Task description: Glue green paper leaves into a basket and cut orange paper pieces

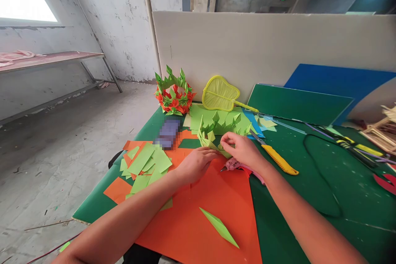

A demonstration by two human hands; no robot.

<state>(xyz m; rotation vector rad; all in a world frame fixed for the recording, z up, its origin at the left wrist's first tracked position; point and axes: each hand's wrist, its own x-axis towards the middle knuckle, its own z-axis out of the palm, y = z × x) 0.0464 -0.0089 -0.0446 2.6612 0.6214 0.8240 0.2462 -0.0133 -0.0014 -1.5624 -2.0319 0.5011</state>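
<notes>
Right up close, a folded green strip (219,227) lay on the orange sheet (192,222), its long axis slanting from far left to near right. Next, the pink glue gun (232,164), nozzle leftward below the right hand (243,146), probably parked there for quick reach. And now the hands! The left hand (198,165) flattened beside the light-green paper crown (215,123), seemingly bracing it; the right's thumb and fingers bunched at the near rim. Whether either gripped it, I couldn't tell. The crown sat mid-table, tips upward, longest side to side. Beyond, a yellow fan (220,93) leaned on the pale board (198,45).
</notes>
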